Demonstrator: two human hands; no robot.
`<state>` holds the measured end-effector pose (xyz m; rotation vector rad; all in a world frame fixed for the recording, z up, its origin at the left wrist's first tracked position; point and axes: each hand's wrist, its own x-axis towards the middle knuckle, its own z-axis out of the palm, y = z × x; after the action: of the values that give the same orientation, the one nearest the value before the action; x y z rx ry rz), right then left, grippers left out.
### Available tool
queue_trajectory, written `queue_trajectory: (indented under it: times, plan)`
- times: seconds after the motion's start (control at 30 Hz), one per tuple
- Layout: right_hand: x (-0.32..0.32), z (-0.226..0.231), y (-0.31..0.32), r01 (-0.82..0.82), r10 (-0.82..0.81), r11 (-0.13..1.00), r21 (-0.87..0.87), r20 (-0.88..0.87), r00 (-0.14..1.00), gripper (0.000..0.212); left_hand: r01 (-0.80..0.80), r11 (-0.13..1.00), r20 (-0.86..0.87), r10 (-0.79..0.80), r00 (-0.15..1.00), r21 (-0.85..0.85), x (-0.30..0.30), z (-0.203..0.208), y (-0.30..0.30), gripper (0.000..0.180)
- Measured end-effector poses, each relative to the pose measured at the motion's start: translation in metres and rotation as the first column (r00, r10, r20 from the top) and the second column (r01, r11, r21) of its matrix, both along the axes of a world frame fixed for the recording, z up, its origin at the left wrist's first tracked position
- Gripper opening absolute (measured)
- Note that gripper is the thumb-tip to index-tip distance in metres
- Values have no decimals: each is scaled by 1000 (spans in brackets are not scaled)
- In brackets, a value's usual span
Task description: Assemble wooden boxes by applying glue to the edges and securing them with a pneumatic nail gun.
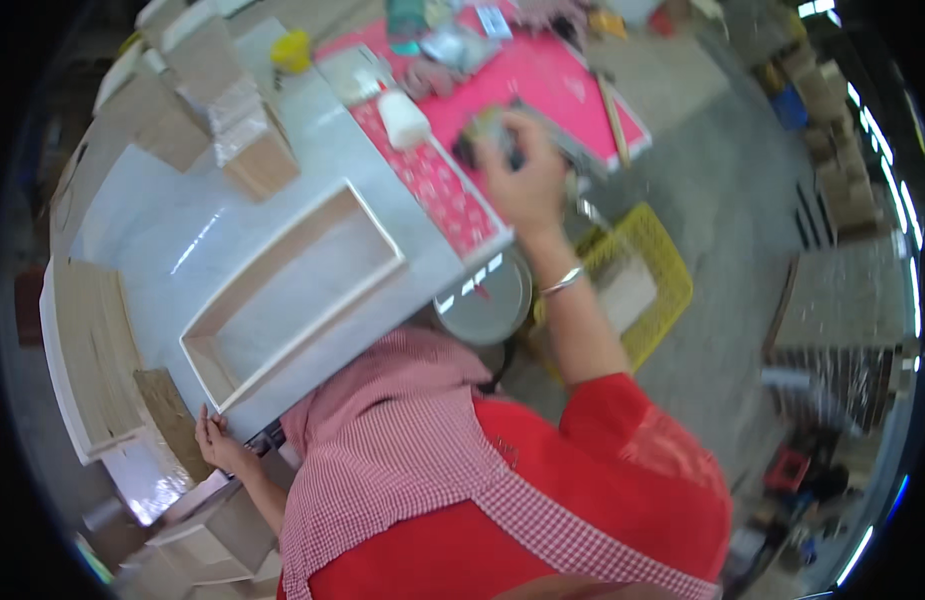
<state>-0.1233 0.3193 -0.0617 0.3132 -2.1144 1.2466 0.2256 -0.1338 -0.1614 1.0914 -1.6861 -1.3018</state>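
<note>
Red clothing (612, 470), worn with a red-and-white checked apron (397, 440), lies nearest the camera along the lower edge. Beyond the apron stands a pale, glossy table (182, 215). Positioned on this surface is a rectangular wooden frame (266, 264), lying flat with its interior open and its long sides running diagonally. Left hand (222, 445) is located at the table edge, just beside the frame's near-left corner; whether its grip is apart or together, and whether it contacts the frame, cannot be determined. Right hand (525, 175), with a silver bracelet (562, 281) at the wrist, extends over a pink surface (552, 85); its grip is closed on a dark object (470, 142), whose type is obscured by blur. A white container (403, 120) is located to the left of this object. Box-like wooden pieces (262, 165) occupy the far-left part of the table, near a yellow item (291, 50). A yellow basket (672, 290) is positioned below the right forearm's level, beside a round, light-coloured vessel (487, 300).
</note>
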Motion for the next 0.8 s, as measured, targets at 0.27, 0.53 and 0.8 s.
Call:
queue_trajectory:
  times: [0.27,0.53,0.8]
  plan:
    - [167,-175,242,733,-898,416,537,372,237,56,6,1000,-15,-6,1000,-15,-31,25,21,28]
    - [205,-247,201,262,-644,701,663,747,-165,114,-46,999,-24,46,999,13,-3,-4,-6,32]
    - [209,-203,193,546,-598,543,638,750,-283,108,-72,997,-167,77,983,34,-27,20,31,42]
